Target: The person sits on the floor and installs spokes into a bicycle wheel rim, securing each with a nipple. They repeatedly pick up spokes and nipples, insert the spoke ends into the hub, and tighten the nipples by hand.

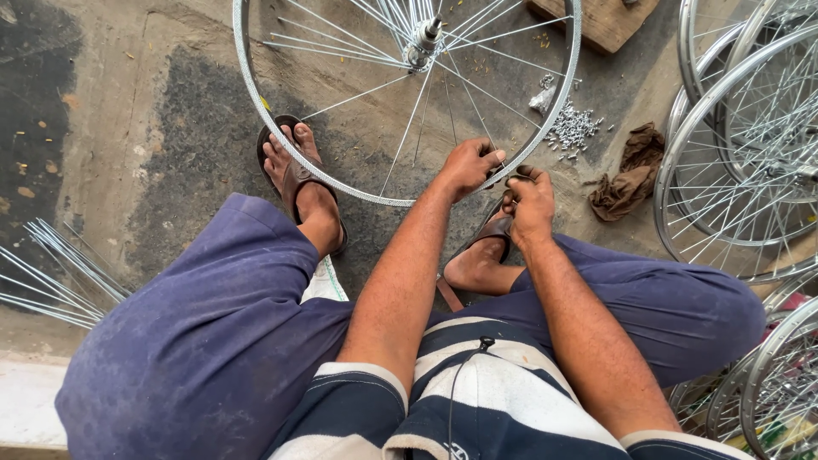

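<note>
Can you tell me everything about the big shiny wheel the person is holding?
The wheel is a bare silver metal rim, no tyre, with thin spokes running to a hub in the middle. It lies flat and low over the concrete floor. The left hand grips its near edge; the right hand works beside it. One sandalled foot shows through the spokes.

**Striped shirt, blue trousers, brown sandals**

Dressed in a short-sleeved shirt (477, 400) with broad navy and white stripes, sleeves ending above the elbows. Thin dark cord hanging down the shirt front. Loose, dusty blue trousers (213, 341), faded and smudged pale at the knees, pulled up over the calves. Brown thong sandals (294, 175) on both feet, straps worn and dark. Bare forearms, left hand (469, 166) and right hand (530, 204) without gloves, rings or watch.
</note>
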